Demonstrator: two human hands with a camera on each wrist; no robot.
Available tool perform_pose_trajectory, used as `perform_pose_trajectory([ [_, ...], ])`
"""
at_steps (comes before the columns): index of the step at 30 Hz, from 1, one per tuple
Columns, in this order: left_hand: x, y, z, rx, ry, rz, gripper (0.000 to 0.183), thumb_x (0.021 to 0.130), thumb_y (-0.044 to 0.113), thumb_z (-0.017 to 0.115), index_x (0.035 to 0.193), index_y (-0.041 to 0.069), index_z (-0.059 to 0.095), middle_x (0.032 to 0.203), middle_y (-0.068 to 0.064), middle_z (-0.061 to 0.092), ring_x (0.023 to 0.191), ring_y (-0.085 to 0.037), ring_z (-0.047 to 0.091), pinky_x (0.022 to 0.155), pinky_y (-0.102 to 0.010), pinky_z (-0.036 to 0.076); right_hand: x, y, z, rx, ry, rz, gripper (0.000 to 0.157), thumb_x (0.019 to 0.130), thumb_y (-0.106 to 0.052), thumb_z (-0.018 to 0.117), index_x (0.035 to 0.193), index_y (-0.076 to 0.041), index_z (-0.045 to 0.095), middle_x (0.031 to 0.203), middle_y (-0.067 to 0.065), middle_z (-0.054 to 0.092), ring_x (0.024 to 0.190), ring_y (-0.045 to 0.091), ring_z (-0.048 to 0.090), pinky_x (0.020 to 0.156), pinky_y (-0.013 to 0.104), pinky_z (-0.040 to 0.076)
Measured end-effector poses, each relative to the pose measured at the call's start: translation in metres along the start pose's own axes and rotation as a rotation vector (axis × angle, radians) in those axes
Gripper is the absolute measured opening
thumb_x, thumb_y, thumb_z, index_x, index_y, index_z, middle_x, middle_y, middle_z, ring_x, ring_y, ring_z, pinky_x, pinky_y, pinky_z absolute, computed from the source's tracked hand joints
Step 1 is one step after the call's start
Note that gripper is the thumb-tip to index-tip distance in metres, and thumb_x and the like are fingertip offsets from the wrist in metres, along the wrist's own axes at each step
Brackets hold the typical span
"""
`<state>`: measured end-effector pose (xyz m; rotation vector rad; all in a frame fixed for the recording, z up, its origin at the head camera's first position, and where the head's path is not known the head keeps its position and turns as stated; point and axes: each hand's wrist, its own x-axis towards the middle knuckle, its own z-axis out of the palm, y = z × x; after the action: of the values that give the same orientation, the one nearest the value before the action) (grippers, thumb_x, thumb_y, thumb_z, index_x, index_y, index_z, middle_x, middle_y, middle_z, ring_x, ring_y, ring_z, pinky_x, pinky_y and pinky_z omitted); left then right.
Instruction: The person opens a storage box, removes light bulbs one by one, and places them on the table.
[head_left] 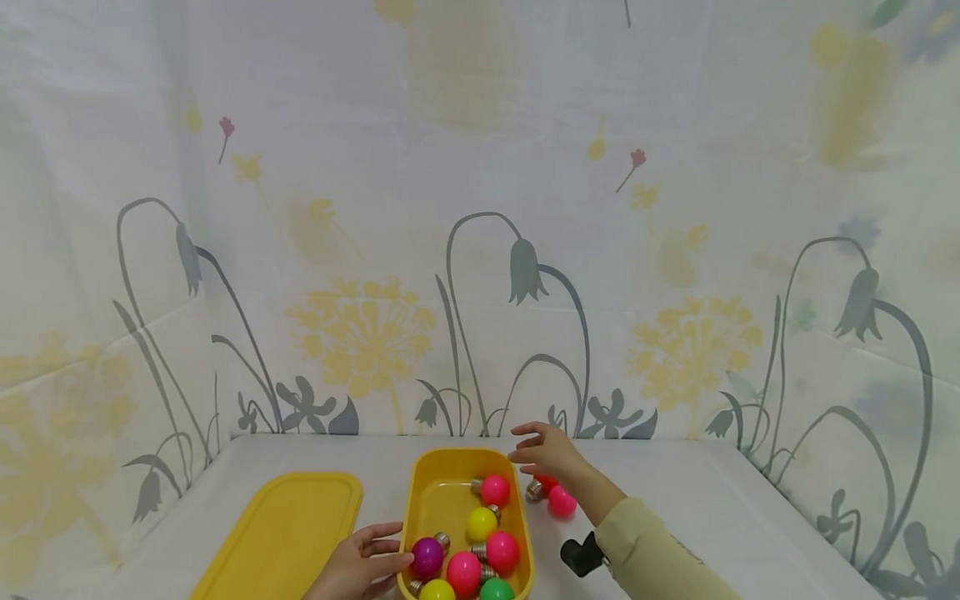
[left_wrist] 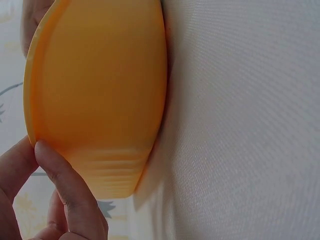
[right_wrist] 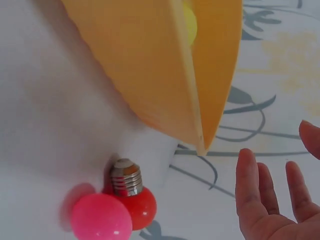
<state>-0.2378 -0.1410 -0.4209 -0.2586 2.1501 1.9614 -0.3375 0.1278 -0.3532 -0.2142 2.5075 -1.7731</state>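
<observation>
A yellow plastic box [head_left: 441, 507] stands in front of me with several coloured light bulbs inside. Pink bulbs [head_left: 502, 552], a purple bulb [head_left: 427, 557], yellow bulbs [head_left: 481, 524] and a green bulb [head_left: 497, 591] lie mostly in its near half. My left hand [head_left: 363, 562] pinches the box's left rim between thumb and finger, as the left wrist view shows. By the far right corner hovers my right hand [head_left: 551, 454], fingers spread apart and holding nothing. Below it, a red bulb [right_wrist: 144, 207] with a metal screw base touches a pink bulb [right_wrist: 101, 217] on the table.
To the left of the box lies a flat yellow lid [head_left: 285, 529]. A black object [head_left: 582, 556] shows beside the right sleeve [head_left: 652, 550]. Behind the white table [head_left: 660, 475] hangs a flower-printed cloth [head_left: 480, 167].
</observation>
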Motion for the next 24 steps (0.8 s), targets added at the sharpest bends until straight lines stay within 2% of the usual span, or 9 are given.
perform_pose_trajectory([
  [12, 0.000, -0.001, -0.001, 0.001, 0.002, -0.010, 0.067, 0.078, 0.020, 0.076, 0.129, -0.007, 0.043, 0.102, -0.016, 0.056, 0.082, -0.021, 0.056, 0.077, -0.035, 0.053, 0.008, -0.012, 0.030, 0.035, -0.070, 0.008, 0.043, 0.082, -0.002, 0.069, 0.120, 0.004, 0.052, 0.102, 0.017, 0.058, 0.098, 0.038, 0.058, 0.081, 0.040, 0.051],
  [20, 0.003, -0.002, -0.003, 0.000, -0.007, -0.008, 0.066, 0.077, 0.021, 0.077, 0.128, -0.007, 0.045, 0.101, -0.015, 0.057, 0.082, -0.021, 0.057, 0.077, -0.035, 0.053, 0.016, -0.009, 0.047, 0.074, -0.073, 0.039, 0.039, 0.082, 0.000, 0.068, 0.118, 0.004, 0.054, 0.099, 0.016, 0.059, 0.095, 0.037, 0.058, 0.085, 0.041, 0.049],
  [24, 0.003, -0.001, -0.002, -0.007, -0.011, 0.001, 0.065, 0.078, 0.021, 0.077, 0.127, -0.007, 0.045, 0.101, -0.015, 0.058, 0.081, -0.020, 0.057, 0.076, -0.035, 0.054, 0.019, -0.005, 0.052, 0.053, -0.057, 0.050, 0.037, 0.082, -0.002, 0.068, 0.116, 0.003, 0.056, 0.098, 0.015, 0.061, 0.094, 0.034, 0.058, 0.088, 0.042, 0.048],
])
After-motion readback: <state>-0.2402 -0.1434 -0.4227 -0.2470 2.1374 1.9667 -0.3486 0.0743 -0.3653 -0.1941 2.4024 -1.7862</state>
